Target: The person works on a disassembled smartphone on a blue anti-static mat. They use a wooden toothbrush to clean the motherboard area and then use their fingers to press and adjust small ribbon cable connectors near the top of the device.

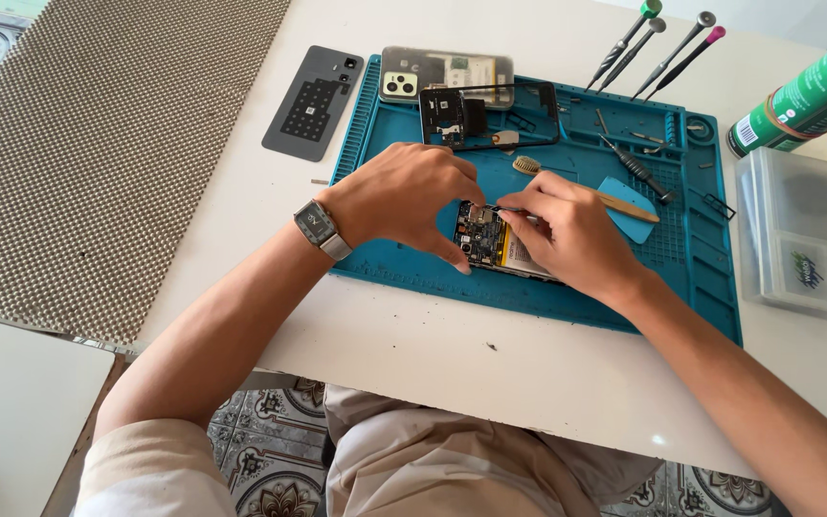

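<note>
An opened phone [488, 241] with its circuit board and yellow battery showing lies on a blue work mat [691, 258]. My left hand [404, 196], with a wristwatch, grips the phone's top end between thumb and fingers. Pinched in the fingers of my right hand [571, 230] is a thin metal tool [507, 209], whose tip rests on the board near the phone's top. My right hand covers most of the battery.
A black phone frame [490, 115], a phone back with camera [444, 75] and a grey back cover [314, 101] lie beyond. Screwdrivers [658, 43], a brush, a blue pick [629, 206], a green can [801, 96] and a clear parts box [804, 235] sit right. A woven mat [98, 144] covers the left.
</note>
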